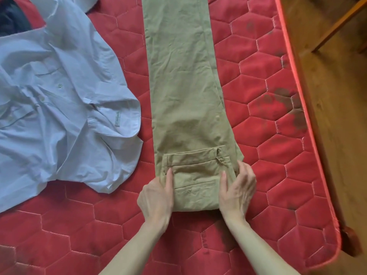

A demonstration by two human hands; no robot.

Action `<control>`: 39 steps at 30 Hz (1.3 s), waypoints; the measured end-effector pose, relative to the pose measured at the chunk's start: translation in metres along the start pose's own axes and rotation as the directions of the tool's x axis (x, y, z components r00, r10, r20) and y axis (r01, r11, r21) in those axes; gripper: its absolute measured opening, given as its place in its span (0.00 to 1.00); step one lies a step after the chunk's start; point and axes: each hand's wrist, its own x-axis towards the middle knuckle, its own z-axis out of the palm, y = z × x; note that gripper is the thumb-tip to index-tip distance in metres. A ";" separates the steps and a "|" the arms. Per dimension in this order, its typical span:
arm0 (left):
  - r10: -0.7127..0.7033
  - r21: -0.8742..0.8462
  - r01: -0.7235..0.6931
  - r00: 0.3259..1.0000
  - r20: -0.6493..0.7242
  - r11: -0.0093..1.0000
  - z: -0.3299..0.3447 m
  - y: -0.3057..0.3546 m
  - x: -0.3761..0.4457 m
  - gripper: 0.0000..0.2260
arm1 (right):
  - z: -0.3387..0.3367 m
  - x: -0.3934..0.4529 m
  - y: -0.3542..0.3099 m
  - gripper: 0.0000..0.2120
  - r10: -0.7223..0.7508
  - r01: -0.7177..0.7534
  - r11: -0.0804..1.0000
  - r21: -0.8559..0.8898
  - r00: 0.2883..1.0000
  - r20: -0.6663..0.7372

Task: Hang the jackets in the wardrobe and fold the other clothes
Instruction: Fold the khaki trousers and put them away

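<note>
On the red quilted mattress [268,151], a pair of khaki trousers [182,76] lies lengthwise, legs stacked one on the other and running away from the person to the far edge of view. At the near end of the trousers the waistband part is folded over onto the legs, making a short flap with a belt loop and a welt pocket facing up. The left hand [156,197] grips the left edge of that flap, thumb laid on top of the cloth and fingers curled at the side (whether they reach under it cannot be told). The right hand [237,189] grips the right edge of the flap the same way, thumb on top, fingers wrapped round the outer side. Left of the trousers, just beside them, a pale blue button shirt [59,108] lies crumpled, collar and label showing. Right of the trousers, beyond the mattress edge, is a wooden floor [333,96].
</note>
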 end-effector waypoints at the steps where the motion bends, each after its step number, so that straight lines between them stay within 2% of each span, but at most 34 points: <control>1: 0.067 -0.054 -0.072 0.994 -0.089 0.996 0.002 -0.002 -0.007 0.21 | 0.001 0.001 0.003 0.26 -0.152 0.152 0.988 -0.026 0.988 0.006; 2: 0.142 -0.086 -0.160 0.973 -0.180 0.983 0.005 -0.002 -0.013 0.17 | 0.001 0.004 0.005 0.27 -0.318 0.319 0.947 -0.032 0.947 0.049; 4: 0.361 -0.042 -0.391 0.883 -0.301 0.920 0.012 -0.006 -0.022 0.18 | 0.000 0.010 0.010 0.29 -0.604 0.614 0.790 0.002 0.777 0.177; 6: 0.664 0.078 -0.665 0.716 -0.214 0.742 0.022 -0.011 -0.023 0.24 | 0.000 0.018 0.015 0.30 -0.742 0.769 0.639 0.014 0.611 0.277; 7: 0.767 0.129 -0.756 0.631 -0.114 0.641 0.025 -0.012 -0.020 0.27 | 0.000 0.022 0.015 0.31 -0.754 0.791 0.612 0.020 0.575 0.317; 8: 0.823 0.176 -0.809 0.568 -0.016 0.562 0.026 -0.015 -0.015 0.29 | 0.002 0.026 0.016 0.32 -0.740 0.786 0.618 0.025 0.571 0.354; 9: 0.842 0.213 -0.831 0.536 0.064 0.513 0.027 -0.018 -0.008 0.31 | 0.003 0.029 0.016 0.34 -0.711 0.764 0.644 0.025 0.587 0.387; 11: 0.828 0.241 -0.834 0.538 0.159 0.496 0.026 -0.024 0.008 0.35 | 0.006 0.032 0.016 0.36 -0.654 0.720 0.694 0.010 0.625 0.426; 13: 0.819 0.245 -0.836 0.539 0.198 0.491 0.024 -0.031 0.024 0.37 | 0.009 0.031 0.016 0.37 -0.625 0.699 0.715 -0.010 0.644 0.441; 17: 0.857 0.220 -0.885 0.457 0.239 0.411 0.022 -0.036 0.043 0.38 | 0.008 0.032 0.016 0.39 -0.603 0.691 0.723 0.002 0.629 0.491; 18: 0.871 0.209 -0.902 0.423 0.250 0.378 0.020 -0.037 0.047 0.37 | 0.005 0.037 0.019 0.38 -0.618 0.710 0.704 0.023 0.596 0.513; 20: 0.903 0.174 -0.944 0.322 0.283 0.282 0.009 -0.042 0.063 0.36 | -0.003 0.054 0.029 0.36 -0.688 0.795 0.602 0.076 0.468 0.555; 23: 0.907 0.047 -0.993 0.116 0.404 0.106 -0.016 -0.046 0.095 0.43 | -0.021 0.090 0.053 0.34 -0.751 0.915 0.380 0.136 0.219 0.623; 26: 0.863 -0.053 -0.999 -0.022 0.504 0.006 -0.031 -0.043 0.118 0.49 | -0.037 0.124 0.071 0.37 -0.734 0.932 0.277 0.235 0.047 0.678; 29: 0.819 0.019 -0.995 -0.067 0.570 -0.095 -0.036 -0.040 0.129 0.53 | -0.041 0.151 0.074 0.46 -0.696 0.924 0.207 0.322 -0.092 0.712; 31: 0.829 0.100 -0.984 -0.067 0.556 -0.147 -0.034 -0.040 0.130 0.49 | -0.039 0.163 0.071 0.51 -0.673 0.930 0.142 0.339 -0.160 0.722; 32: 0.844 0.125 -0.979 -0.072 0.531 -0.162 -0.031 -0.040 0.130 0.45 | -0.036 0.167 0.069 0.51 -0.679 0.943 0.099 0.319 -0.170 0.714; 33: 0.859 0.132 -0.977 -0.080 0.506 -0.169 -0.029 -0.040 0.130 0.41 | -0.034 0.169 0.067 0.49 -0.698 0.956 0.069 0.286 -0.158 0.699; 35: 0.877 0.117 -0.982 -0.075 0.474 -0.147 -0.026 -0.041 0.130 0.38 | -0.027 0.171 0.063 0.43 -0.757 0.974 0.067 0.215 -0.091 0.647; 39: 0.866 0.054 -0.998 0.005 0.500 -0.025 -0.023 -0.039 0.133 0.43 | -0.014 0.161 0.049 0.36 -0.794 0.976 0.139 0.166 0.009 0.608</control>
